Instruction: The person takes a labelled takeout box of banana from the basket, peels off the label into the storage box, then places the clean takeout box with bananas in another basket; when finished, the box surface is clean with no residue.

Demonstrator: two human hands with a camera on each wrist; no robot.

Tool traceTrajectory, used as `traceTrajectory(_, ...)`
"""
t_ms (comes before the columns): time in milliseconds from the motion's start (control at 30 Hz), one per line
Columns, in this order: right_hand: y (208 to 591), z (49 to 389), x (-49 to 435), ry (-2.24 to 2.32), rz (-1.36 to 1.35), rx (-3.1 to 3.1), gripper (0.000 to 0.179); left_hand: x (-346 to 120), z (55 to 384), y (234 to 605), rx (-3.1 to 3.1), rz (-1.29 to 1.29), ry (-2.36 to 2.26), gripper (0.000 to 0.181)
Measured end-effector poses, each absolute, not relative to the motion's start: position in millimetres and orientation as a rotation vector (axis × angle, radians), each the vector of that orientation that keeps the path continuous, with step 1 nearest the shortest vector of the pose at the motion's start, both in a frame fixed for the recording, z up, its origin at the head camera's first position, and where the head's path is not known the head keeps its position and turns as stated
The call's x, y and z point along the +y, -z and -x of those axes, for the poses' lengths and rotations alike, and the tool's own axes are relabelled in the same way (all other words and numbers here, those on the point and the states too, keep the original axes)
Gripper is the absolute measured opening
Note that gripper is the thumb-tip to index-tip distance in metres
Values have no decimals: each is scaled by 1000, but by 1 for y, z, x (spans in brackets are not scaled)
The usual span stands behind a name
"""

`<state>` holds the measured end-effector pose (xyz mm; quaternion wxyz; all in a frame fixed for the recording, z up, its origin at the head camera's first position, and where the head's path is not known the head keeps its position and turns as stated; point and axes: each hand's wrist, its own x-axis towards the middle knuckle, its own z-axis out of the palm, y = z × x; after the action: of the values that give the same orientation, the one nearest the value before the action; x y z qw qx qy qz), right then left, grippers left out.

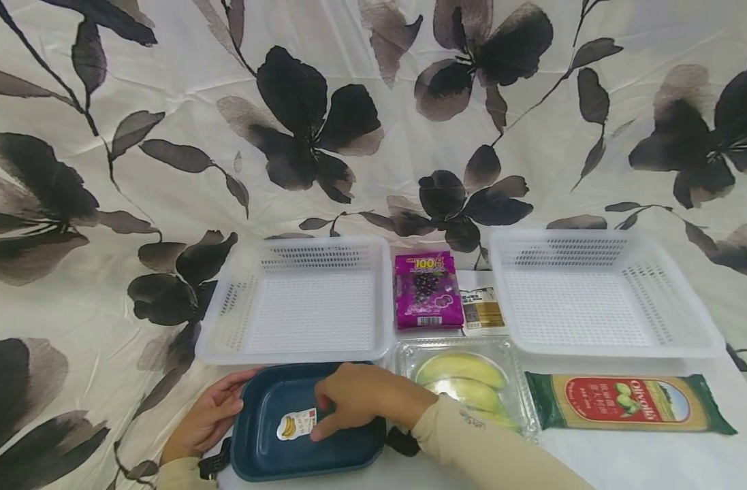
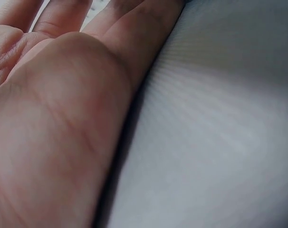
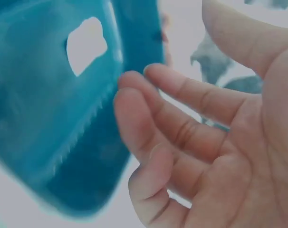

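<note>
A dark blue tray (image 1: 257, 449) lies at the front of the table. On its floor is a white card (image 1: 293, 425) with a banana picture, pale and blurred in the right wrist view. My left hand (image 1: 208, 415) is at the tray's left side, thumb right at the rim and fingers by the far left corner. The left wrist view shows the palm (image 2: 49, 142) with nothing in it. Over the tray hovers my right hand (image 1: 355, 398), thumb tip beside the card. Seen from the right wrist, its fingers (image 3: 134, 114) are loosely bent with nothing between them.
Two white perforated baskets (image 1: 296, 357) (image 1: 618, 350) stand at the back. Between them lie a purple grape-print packet (image 1: 428, 289) and a small brown-and-white packet (image 1: 483, 309). A clear box (image 1: 406, 354) of yellow fruit sits right of the tray, beside an oblong pasta pack (image 1: 630, 401).
</note>
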<state>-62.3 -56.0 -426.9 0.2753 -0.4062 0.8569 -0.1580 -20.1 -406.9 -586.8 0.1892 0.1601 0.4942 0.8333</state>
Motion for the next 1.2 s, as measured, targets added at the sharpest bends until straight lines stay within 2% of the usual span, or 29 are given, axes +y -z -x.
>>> traceTrajectory(267, 412, 75, 40, 809, 1058, 2309, 29, -405, 22, 587, 1427, -448, -2313, 57)
traceTrajectory(500, 422, 63, 124, 1024, 1023, 2492, 31, -404, 23, 585, 1584, -402, -2227, 49)
traceTrajectory(600, 429, 54, 158, 1107, 937, 2596, 30, -403, 20, 575, 1732, -277, -2134, 47)
traceTrajectory(733, 439, 42, 196, 1170, 734, 2692, 30, -391, 16, 531, 2152, 101, -1736, 52)
traceTrajectory(800, 444, 37, 213, 1175, 626, 2734, 32, -377, 15, 502, 2347, 255, -1459, 58)
traceTrajectory(933, 454, 29, 237, 1181, 457, 2785, 34, -331, 11, 450, 2696, 374, -1005, 54)
traceTrajectory(1067, 466, 24, 250, 1223, 390, 2768, 36, -268, 6, 432, 2873, 246, -976, 38)
traceTrajectory(1200, 476, 22, 255, 1242, 346, 2749, 40, -207, 5, 440, 2828, 3, -1168, 31)
